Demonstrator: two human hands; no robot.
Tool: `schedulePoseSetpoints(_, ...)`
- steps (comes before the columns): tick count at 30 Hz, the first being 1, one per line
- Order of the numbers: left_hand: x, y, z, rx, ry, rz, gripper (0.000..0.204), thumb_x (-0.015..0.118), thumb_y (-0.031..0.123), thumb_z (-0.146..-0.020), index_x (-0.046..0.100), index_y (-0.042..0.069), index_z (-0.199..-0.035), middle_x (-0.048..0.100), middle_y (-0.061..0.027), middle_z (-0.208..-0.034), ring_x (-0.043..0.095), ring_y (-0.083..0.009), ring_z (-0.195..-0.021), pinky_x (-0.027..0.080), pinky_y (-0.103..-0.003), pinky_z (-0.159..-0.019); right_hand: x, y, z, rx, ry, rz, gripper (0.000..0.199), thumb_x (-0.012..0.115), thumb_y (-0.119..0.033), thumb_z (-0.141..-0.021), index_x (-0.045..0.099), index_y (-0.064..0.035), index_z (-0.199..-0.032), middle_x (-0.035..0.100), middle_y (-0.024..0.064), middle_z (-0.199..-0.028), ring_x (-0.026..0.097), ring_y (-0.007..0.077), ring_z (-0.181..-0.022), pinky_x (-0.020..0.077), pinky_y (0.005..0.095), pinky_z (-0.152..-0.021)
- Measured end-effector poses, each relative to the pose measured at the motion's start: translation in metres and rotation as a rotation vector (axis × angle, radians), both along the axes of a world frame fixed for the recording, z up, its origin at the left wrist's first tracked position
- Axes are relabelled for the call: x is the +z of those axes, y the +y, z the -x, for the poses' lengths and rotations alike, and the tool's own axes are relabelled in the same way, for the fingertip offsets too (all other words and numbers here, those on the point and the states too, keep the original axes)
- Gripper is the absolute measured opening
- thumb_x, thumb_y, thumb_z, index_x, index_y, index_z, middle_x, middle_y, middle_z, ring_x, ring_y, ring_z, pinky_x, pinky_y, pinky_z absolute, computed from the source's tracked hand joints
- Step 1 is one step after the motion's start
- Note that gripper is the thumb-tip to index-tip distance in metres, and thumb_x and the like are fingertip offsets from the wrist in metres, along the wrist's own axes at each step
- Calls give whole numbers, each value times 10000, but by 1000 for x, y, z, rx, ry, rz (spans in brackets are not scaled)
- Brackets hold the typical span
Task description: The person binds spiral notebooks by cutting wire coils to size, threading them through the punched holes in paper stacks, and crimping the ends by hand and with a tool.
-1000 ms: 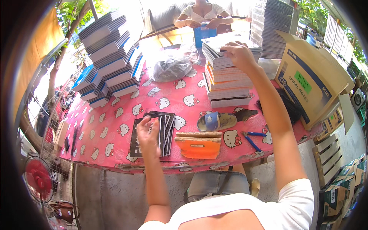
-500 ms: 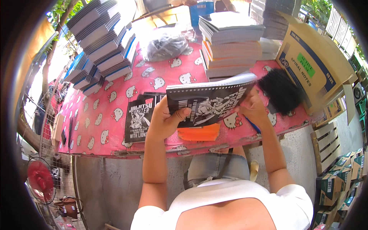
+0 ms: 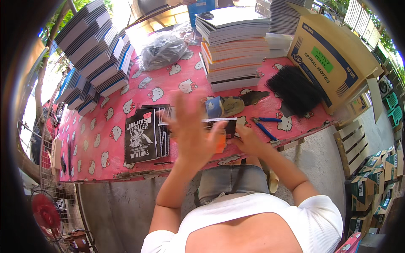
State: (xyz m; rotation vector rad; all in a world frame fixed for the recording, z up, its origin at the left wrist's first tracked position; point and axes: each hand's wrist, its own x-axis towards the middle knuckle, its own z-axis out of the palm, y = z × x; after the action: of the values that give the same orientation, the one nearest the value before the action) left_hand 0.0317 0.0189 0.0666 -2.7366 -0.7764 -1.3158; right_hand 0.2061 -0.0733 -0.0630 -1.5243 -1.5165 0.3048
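Note:
My left hand [image 3: 192, 131] hovers above the table, blurred, with its fingers spread and nothing in it. Behind it a black-covered spiral notebook [image 3: 220, 123] lies flat on an orange block [image 3: 220, 144] near the table's front edge. My right hand [image 3: 248, 142] rests at the notebook's right end and grips that edge. A low pile of black printed notebooks [image 3: 140, 135] sits just left of my left hand on the pink patterned tablecloth [image 3: 126, 88].
A tall stack of notebooks [image 3: 234, 46] stands at the back centre, with fanned stacks [image 3: 95, 52] at the left. Nearby are blue pliers [image 3: 265, 127], a black bundle of spiral wire [image 3: 295, 90], a cardboard box [image 3: 333, 59], a grey plastic bag [image 3: 162, 49] and a red fan [image 3: 44, 215].
Half a second ago both hands held the notebook up in front of me. Now it lies flat on the orange block and my left hand has let go and lifted.

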Motion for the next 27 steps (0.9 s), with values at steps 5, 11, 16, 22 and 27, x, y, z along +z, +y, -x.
schedulePoseSetpoints(5,-25,-1,-23,-186,391,27,654,599,285,-895,320,4,-1416,441,-184,-1371,426,-313,-1241,202,-517,-1098,16,4,-170,-423,-530,128,263,709,-172,-721,681,-74,-963,651,123,-992,618,297,-913,503,403,-796)
schedulePoseSetpoints(11,-37,9,-25,-305,52,282,360,691,233,-810,638,74,-1128,679,-72,-957,606,-270,-951,363,-421,-959,-2,19,-223,-707,-765,358,194,664,-120,-756,664,-39,-932,607,142,-878,621,313,-751,517,421,-719)
schedulePoseSetpoints(16,-35,8,-25,-290,-192,165,127,773,188,-715,734,115,-811,683,-21,-818,620,-187,-798,374,-369,-877,29,13,-167,-592,-414,-114,232,614,38,-731,677,-31,-943,604,129,-886,634,258,-757,511,343,-644)
schedulePoseSetpoints(22,-39,5,-24,-232,-148,274,139,760,192,-733,745,125,-854,686,-18,-814,620,-166,-796,328,-361,-929,52,-2,-46,-236,-163,-222,276,692,-12,-725,691,-82,-992,619,106,-938,612,290,-814,498,359,-669)
schedulePoseSetpoints(27,-41,6,-31,-224,-150,254,141,724,221,-779,730,139,-894,678,-3,-808,610,-188,-780,335,-398,-942,-15,15,-42,-336,-373,-255,261,719,-83,-733,674,-102,-990,622,97,-951,616,289,-851,500,381,-703)
